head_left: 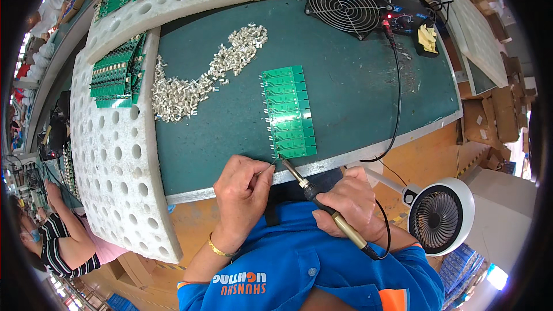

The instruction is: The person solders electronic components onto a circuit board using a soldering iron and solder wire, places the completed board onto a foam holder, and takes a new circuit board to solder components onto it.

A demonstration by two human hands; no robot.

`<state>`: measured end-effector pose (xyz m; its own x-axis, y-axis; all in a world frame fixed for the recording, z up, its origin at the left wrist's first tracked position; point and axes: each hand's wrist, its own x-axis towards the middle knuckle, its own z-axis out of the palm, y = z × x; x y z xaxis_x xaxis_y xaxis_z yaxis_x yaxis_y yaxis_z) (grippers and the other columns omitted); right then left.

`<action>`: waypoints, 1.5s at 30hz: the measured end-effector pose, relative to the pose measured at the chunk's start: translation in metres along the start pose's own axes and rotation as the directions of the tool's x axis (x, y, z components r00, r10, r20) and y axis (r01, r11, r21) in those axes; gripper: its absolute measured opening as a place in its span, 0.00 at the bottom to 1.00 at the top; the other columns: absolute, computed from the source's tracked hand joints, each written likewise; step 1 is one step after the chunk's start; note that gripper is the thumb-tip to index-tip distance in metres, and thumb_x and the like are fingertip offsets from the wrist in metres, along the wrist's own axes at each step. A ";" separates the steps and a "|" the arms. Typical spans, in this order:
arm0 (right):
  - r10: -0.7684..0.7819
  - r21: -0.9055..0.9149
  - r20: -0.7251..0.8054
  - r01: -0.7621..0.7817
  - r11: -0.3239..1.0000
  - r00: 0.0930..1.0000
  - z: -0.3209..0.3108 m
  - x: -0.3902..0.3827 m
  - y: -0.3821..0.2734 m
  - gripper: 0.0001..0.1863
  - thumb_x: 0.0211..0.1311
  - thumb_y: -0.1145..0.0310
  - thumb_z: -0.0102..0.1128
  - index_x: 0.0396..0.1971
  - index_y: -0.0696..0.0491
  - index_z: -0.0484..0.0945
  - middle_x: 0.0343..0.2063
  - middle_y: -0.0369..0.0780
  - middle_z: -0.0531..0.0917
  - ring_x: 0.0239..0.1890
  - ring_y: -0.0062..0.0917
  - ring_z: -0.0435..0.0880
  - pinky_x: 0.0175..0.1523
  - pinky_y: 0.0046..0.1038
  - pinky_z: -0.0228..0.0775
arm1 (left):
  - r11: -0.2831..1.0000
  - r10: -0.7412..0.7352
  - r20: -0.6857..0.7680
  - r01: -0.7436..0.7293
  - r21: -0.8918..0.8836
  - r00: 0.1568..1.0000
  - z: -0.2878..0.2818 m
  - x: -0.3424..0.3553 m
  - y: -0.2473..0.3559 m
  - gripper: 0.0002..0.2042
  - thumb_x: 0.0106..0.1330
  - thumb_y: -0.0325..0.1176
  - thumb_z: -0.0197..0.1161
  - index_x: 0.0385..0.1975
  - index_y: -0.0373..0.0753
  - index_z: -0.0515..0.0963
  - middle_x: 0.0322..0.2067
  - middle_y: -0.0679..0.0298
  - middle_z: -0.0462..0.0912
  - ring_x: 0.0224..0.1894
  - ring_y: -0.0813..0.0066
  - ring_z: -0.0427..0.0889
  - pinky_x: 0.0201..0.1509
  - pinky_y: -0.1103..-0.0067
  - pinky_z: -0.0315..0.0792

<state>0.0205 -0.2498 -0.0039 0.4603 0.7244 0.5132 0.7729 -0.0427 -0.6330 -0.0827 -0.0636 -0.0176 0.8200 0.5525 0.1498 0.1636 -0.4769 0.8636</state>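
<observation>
My right hand (352,203) is wrapped round a soldering iron (347,227) with a black and gold handle. The iron's metal tip points up and left, to the near left corner of a green circuit board panel (288,112). Small white connectors line the panel's left edge, their pins sticking out. My left hand (243,187) is closed in a pinch beside that same corner, on what looks like a thin solder wire (275,162), mostly hidden by the fingers. Left of the panel, a long heap of loose small white connectors (184,95) lies on the dark green work mat (224,138).
White foam boards with holes (115,161) stand at the left and back, carrying stacked green circuit boards (118,75). A black fan (345,6) and a soldering station (403,20) sit at the back right. The iron's cord (397,103) crosses the mat. A white fan (436,217) is near right.
</observation>
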 end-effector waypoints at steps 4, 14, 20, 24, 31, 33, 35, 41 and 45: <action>-0.002 -0.003 0.001 0.002 1.000 1.000 0.000 -0.001 -0.001 0.17 0.46 0.65 0.75 0.35 0.53 0.80 0.18 0.33 0.80 0.18 0.24 0.76 0.32 0.29 0.61 | 1.000 0.011 0.001 -0.011 -0.002 1.000 0.000 0.000 -0.001 0.04 0.57 0.18 0.70 0.29 0.32 0.81 0.26 0.64 0.76 0.23 0.83 0.73 0.23 0.85 0.66; -0.005 -0.008 0.005 0.005 1.000 1.000 0.000 -0.003 -0.002 0.17 0.46 0.66 0.75 0.35 0.53 0.79 0.17 0.33 0.79 0.18 0.24 0.76 0.32 0.29 0.61 | 1.000 0.020 0.007 -0.020 0.008 1.000 0.001 -0.001 -0.004 0.05 0.57 0.18 0.70 0.29 0.32 0.80 0.26 0.64 0.76 0.23 0.83 0.75 0.23 0.86 0.67; -0.004 -0.002 0.006 0.004 1.000 1.000 0.001 -0.004 -0.002 0.17 0.45 0.66 0.75 0.35 0.53 0.79 0.17 0.33 0.79 0.18 0.24 0.76 0.32 0.30 0.61 | 1.000 0.016 0.006 -0.016 0.001 1.000 0.000 0.000 -0.004 0.05 0.57 0.18 0.70 0.29 0.32 0.81 0.26 0.63 0.76 0.23 0.83 0.75 0.23 0.86 0.67; -0.006 -0.003 0.013 0.006 1.000 1.000 0.001 -0.005 -0.002 0.17 0.45 0.66 0.75 0.35 0.53 0.79 0.17 0.33 0.79 0.18 0.24 0.76 0.32 0.29 0.61 | 1.000 0.028 0.002 -0.028 0.013 1.000 0.000 0.000 -0.004 0.05 0.57 0.18 0.70 0.29 0.33 0.81 0.26 0.63 0.76 0.23 0.83 0.74 0.23 0.85 0.67; -0.016 -0.010 0.001 0.016 1.000 1.000 0.003 -0.006 -0.001 0.17 0.46 0.65 0.75 0.35 0.53 0.79 0.17 0.32 0.78 0.17 0.23 0.75 0.33 0.29 0.61 | 0.988 0.131 -0.008 -0.130 0.084 0.991 0.002 -0.002 -0.008 0.05 0.56 0.18 0.71 0.29 0.34 0.81 0.26 0.62 0.77 0.23 0.80 0.75 0.23 0.83 0.68; -0.030 -0.025 -0.002 0.029 0.999 1.000 0.004 -0.007 -0.002 0.17 0.47 0.64 0.75 0.35 0.53 0.79 0.16 0.32 0.78 0.17 0.23 0.75 0.33 0.29 0.61 | 0.986 0.145 -0.006 -0.144 0.089 0.989 0.002 -0.003 -0.009 0.06 0.55 0.18 0.71 0.29 0.34 0.81 0.26 0.62 0.77 0.22 0.79 0.75 0.22 0.83 0.68; -0.044 -0.038 -0.004 0.044 0.998 0.999 0.005 -0.007 -0.002 0.17 0.47 0.63 0.75 0.35 0.53 0.79 0.16 0.32 0.77 0.16 0.23 0.74 0.33 0.28 0.61 | 0.983 0.159 -0.005 -0.158 0.095 0.987 0.002 -0.004 -0.009 0.06 0.55 0.19 0.71 0.29 0.34 0.81 0.26 0.61 0.77 0.22 0.78 0.75 0.22 0.82 0.69; -0.032 -0.061 0.069 0.036 0.997 0.997 0.004 -0.011 -0.006 0.22 0.54 0.57 0.75 0.41 0.52 0.75 0.18 0.32 0.79 0.19 0.23 0.78 0.35 0.30 0.64 | 0.970 0.198 0.017 -0.198 0.138 0.980 0.001 -0.004 -0.009 0.06 0.54 0.20 0.72 0.29 0.34 0.81 0.25 0.61 0.78 0.21 0.76 0.76 0.22 0.81 0.69; -0.044 -0.066 0.054 0.048 0.997 0.998 0.006 -0.012 -0.007 0.24 0.51 0.58 0.77 0.41 0.53 0.75 0.17 0.31 0.79 0.18 0.22 0.77 0.35 0.29 0.64 | 0.986 0.141 0.009 -0.141 0.085 0.990 0.000 -0.003 -0.008 0.06 0.55 0.19 0.72 0.29 0.34 0.82 0.26 0.62 0.78 0.22 0.78 0.76 0.23 0.82 0.69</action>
<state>0.0072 -0.2545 -0.0095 0.4013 0.7616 0.5088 0.8213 -0.0533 -0.5680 -0.0863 -0.0615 -0.0252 0.8397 0.4736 0.2656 0.0920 -0.6062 0.7900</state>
